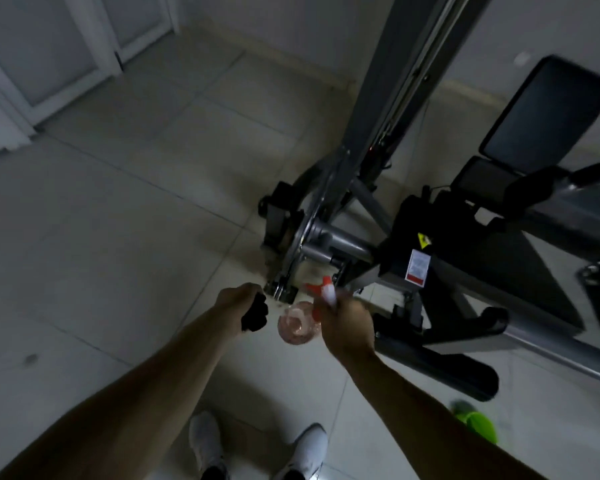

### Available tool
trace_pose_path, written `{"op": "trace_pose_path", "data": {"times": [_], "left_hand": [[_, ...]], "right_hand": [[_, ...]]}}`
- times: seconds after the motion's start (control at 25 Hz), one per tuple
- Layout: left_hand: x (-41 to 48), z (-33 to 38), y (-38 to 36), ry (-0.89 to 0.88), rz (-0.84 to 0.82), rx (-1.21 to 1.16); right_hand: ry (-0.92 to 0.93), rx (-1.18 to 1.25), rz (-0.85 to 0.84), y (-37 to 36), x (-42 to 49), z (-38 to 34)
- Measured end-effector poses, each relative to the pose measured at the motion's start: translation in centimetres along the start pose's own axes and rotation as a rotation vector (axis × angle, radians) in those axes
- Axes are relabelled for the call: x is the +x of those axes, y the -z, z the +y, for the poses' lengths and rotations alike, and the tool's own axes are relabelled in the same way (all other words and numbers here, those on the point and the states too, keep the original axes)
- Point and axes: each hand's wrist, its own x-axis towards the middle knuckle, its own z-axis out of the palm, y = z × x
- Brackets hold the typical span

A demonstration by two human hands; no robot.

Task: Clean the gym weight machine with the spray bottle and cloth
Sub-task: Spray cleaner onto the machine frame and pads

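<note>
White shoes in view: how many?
2. The left shoe is at bottom centre on the tiled floor; the right shoe is beside it. Both toes show, heels cut off by the frame.

Left hand (238, 303) covering most of cloth (255, 315). Right hand (347, 323) blurring, hiding spray bottle (297, 323) neck. Weight machine (395, 98) running off top edge. Label (418, 268) print showing illegibly small.

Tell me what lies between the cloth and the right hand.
In the head view, the spray bottle, gripped by the right hand; the left hand holds the cloth.
</note>
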Motion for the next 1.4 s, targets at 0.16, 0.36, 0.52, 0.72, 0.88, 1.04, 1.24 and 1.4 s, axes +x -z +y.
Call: {"op": "trace_pose_path", "data": {"times": [0.16, 0.36, 0.52, 0.72, 0.88, 1.04, 1.24, 1.4], "left_hand": [[-5.1, 6.8, 4.3, -0.098, -0.080, -0.036], [-8.3, 13.4, 7.4, -0.170, -0.214, -0.064], [-7.7, 18.2, 7.8, -0.215, -0.242, -0.063], [-4.1, 23.9, 5.8, -0.201, -0.339, 0.171], [0.0, 29.7, 1.4, -0.264, -0.386, 0.444], [3.1, 35.1, -3.5, -0.364, -0.332, 0.443], [5.6, 38.5, -8.8, -0.359, -0.380, 0.626], [8.7, 38.9, -12.7, -0.328, -0.451, 0.796]], "right_hand": [[0.062, 0.218, 0.192, 2.7, -0.7, -9.9], [0.201, 0.560, 0.254, 3.1, -1.2, -19.2], [0.280, 0.710, 0.180, 3.3, 0.0, -23.8], [0.272, 0.739, 0.108, 2.9, 5.7, -25.4], [0.060, 0.767, 0.404, 3.1, 14.2, -25.4], [0.049, 0.785, 0.547, 2.6, 18.9, -25.6], [-0.044, 0.804, 0.686, 1.6, 22.0, -24.9], [-0.198, 0.811, 0.837, -1.3, 23.6, -23.7]]}}
